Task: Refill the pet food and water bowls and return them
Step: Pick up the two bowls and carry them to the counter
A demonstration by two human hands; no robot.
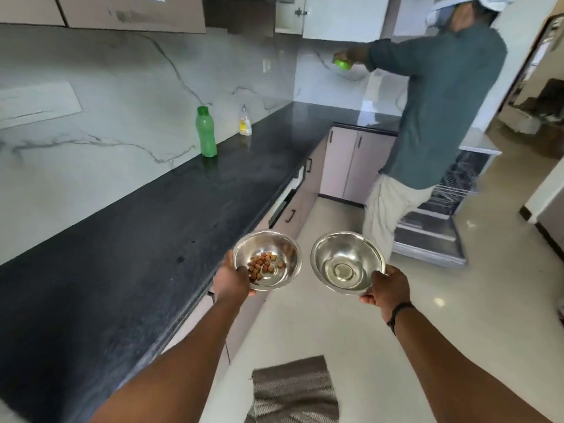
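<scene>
Head view, looking forward and down along a kitchen run. Both arms extend forward over the floor, each carrying one steel bowl.

Left hand (232, 277): closed on the near rim of the food bowl (267, 260), thumb lying over the rim on the inside, remaining fingers underneath and hidden. The food bowl is held in the air just beside the front edge of the dark tabletop (128, 239), roughly level. A small cluster of brown kibble (263, 266) lies at its bottom, covering only part of the base.

Right hand (387, 287): closed on the near right rim of the water bowl (348, 263), thumb on the rim, fingers curled beneath. A dark band (399, 315) circles the wrist. The water bowl is held in the air over the pale floor, to the right of the food bowl; the two rims are close but apart. A shallow layer of clear water shows at its bottom.

On the tabletop, against the marble backsplash, a green bottle (206, 132) stands upright with its cap on; a clear soap dispenser (245, 122) stands farther along. A grey mat (294, 392) lies on the floor below the arms.

Another person (439, 117) stands at the far corner, holding a green-lidded object (342, 64), beside an open dishwasher (442, 215).
</scene>
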